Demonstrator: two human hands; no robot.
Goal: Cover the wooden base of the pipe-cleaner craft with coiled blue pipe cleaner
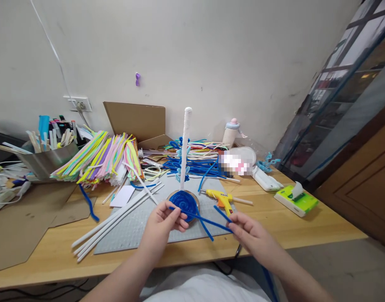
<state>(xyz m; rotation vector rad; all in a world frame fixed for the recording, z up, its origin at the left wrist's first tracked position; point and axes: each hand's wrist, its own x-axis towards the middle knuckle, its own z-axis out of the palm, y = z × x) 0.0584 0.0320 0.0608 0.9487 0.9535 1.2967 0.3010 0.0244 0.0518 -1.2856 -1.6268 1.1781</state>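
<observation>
Between my two hands stretches a blue pipe cleaner (211,222). My left hand (164,222) pinches its left end between thumb and fingertips. The fingers of my right hand (250,235) close on its right part, where a short blue length also sticks up to the left; I cannot tell if it is the same piece. Just behind stands a white wrapped stem (185,147) on a round base covered with coiled blue pipe cleaner (181,201). Light blue loops show around the stem. Another blue strand (206,230) trails off the base's right side.
A yellow glue gun (220,197) lies on the grey cutting mat (123,235), near my right hand. White sticks (113,222) lie at left. Behind are bundles of coloured pipe cleaners (101,159) and blue ones (198,165). A tissue pack (295,200) sits right.
</observation>
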